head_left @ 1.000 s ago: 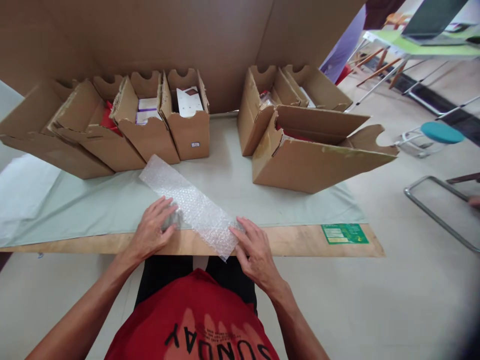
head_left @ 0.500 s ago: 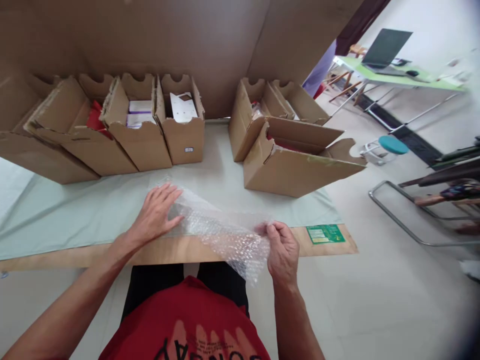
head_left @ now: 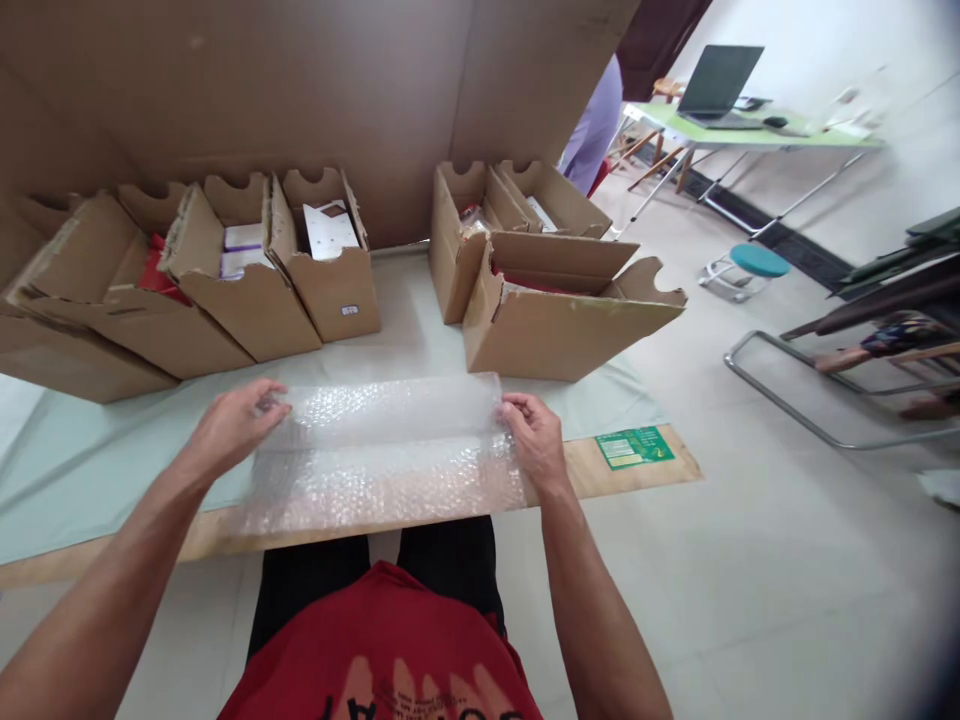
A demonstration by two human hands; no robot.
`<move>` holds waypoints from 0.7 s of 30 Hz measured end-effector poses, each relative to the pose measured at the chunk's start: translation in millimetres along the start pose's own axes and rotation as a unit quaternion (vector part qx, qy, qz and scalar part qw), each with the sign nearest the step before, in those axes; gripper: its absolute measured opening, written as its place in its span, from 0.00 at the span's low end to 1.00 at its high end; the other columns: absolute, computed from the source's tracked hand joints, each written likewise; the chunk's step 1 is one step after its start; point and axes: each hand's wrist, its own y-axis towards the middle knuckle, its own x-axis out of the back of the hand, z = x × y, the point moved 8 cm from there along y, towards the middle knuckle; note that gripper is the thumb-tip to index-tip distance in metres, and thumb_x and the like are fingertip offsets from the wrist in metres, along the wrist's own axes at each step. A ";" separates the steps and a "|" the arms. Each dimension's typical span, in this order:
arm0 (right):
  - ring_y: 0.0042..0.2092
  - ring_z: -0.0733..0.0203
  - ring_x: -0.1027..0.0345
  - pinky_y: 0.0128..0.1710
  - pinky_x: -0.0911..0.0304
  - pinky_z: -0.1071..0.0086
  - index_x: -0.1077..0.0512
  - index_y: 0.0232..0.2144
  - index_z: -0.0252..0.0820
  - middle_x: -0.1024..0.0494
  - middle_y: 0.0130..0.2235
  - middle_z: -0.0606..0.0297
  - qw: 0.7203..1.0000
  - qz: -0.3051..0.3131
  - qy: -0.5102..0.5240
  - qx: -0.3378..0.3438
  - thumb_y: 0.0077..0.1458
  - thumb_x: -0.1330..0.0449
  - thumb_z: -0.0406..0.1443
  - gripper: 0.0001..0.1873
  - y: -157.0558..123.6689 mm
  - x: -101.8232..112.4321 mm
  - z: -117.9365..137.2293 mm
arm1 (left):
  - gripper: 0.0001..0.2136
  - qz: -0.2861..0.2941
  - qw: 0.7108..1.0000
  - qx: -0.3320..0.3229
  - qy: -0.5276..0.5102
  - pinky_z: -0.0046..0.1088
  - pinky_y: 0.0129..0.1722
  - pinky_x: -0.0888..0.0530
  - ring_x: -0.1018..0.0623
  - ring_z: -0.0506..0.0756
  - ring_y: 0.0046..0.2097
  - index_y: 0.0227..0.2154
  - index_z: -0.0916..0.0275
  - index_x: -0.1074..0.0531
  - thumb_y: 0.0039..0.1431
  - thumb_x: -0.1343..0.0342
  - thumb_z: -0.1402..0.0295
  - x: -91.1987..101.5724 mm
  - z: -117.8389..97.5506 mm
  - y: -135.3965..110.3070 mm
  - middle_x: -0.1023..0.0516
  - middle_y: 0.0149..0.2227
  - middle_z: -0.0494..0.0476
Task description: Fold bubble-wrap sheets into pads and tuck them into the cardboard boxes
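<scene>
A clear sheet of bubble wrap (head_left: 382,455) is stretched wide and held up just above the table's near edge. My left hand (head_left: 232,425) pinches its upper left corner. My right hand (head_left: 534,438) grips its upper right end, fingers curled closed on it. The sheet hangs down toward my lap, over the pale green cloth (head_left: 97,460) covering the wooden table (head_left: 637,475).
Open cardboard boxes stand at the back: a left row (head_left: 247,290) with white and red packs inside, and a right group (head_left: 555,320). A green label (head_left: 634,447) lies on the table's right corner. A stool (head_left: 757,262), metal frame and a desk with a laptop (head_left: 720,85) stand to the right.
The bubble wrap lay diagonally on the table under both flat hands; both hands have since pinched its ends, lifted it and turned it sideways. The view swung to the right.
</scene>
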 end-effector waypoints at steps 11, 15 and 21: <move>0.61 0.50 0.31 0.60 0.33 0.52 0.27 0.57 0.43 0.24 0.59 0.54 0.900 0.128 -0.298 0.290 0.67 0.46 0.36 0.19 -64.8 -84.1 73.6 | 0.24 -0.061 0.947 -0.300 0.094 0.49 0.67 0.37 0.38 0.67 0.71 0.65 0.63 0.37 0.69 0.51 0.62 -87.2 -101.7 -75.5 0.37 0.69 0.70; 0.68 0.44 0.41 0.63 0.39 0.50 0.32 0.63 0.37 0.32 0.67 0.50 0.834 0.232 -0.413 0.284 0.66 0.43 0.39 0.26 -72.8 -127.3 38.1 | 0.29 -0.001 0.950 -0.273 0.151 0.53 0.69 0.44 0.41 0.68 0.72 0.67 0.65 0.39 0.69 0.52 0.55 -113.2 -76.2 -69.9 0.41 0.71 0.71; 0.66 0.39 0.38 0.60 0.39 0.46 0.32 0.61 0.37 0.29 0.64 0.46 0.848 0.073 -0.467 0.240 0.69 0.46 0.42 0.24 -73.3 -13.3 4.1 | 0.33 -0.050 0.980 -0.127 0.147 0.59 0.69 0.47 0.47 0.73 0.73 0.71 0.67 0.48 0.71 0.61 0.53 -67.7 18.0 -93.7 0.50 0.74 0.75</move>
